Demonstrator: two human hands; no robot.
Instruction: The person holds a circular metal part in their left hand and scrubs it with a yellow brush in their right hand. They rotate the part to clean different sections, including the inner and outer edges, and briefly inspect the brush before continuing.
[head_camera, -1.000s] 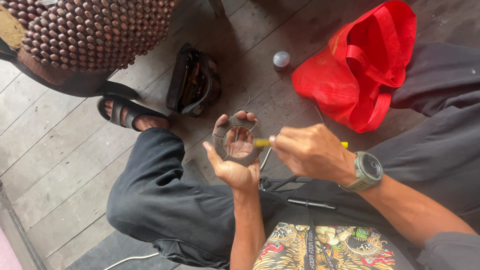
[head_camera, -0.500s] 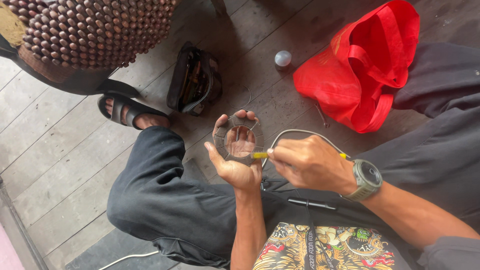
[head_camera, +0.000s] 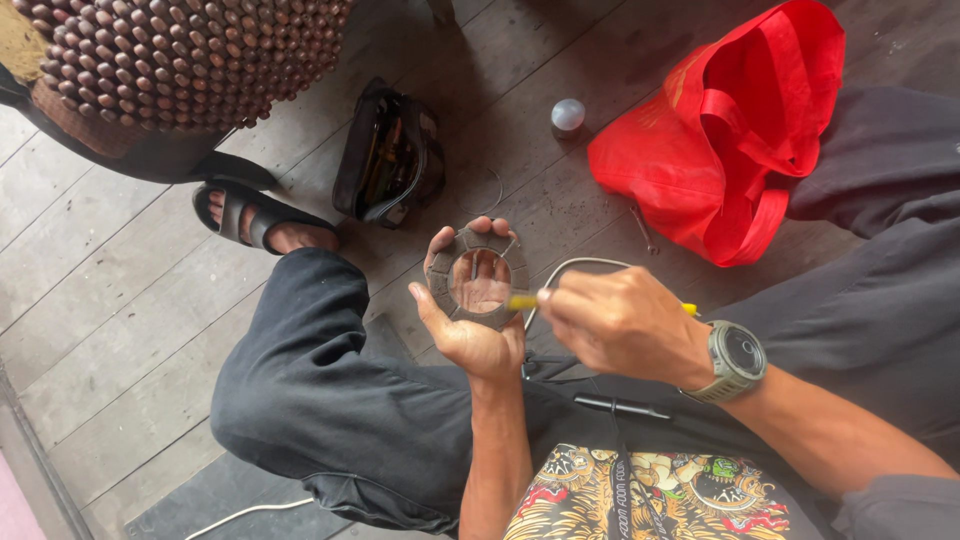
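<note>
Flat grey notched ring of worn material (head_camera: 478, 277) held upright in left hand (head_camera: 470, 325) above the lap, open face toward the camera. Slim yellow-handled tool (head_camera: 522, 301), pinched in closed right hand (head_camera: 620, 320), lying crosswise, tip at the ring's rim. Beyond on the plank floor (head_camera: 120, 320): black pouch (head_camera: 388, 152), red fabric bag (head_camera: 735, 135), small round cap (head_camera: 567, 114).

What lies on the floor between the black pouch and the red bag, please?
In the head view, a small grey round cap sits on the bare wooden floor between the black pouch and the red bag, touching neither.
</note>
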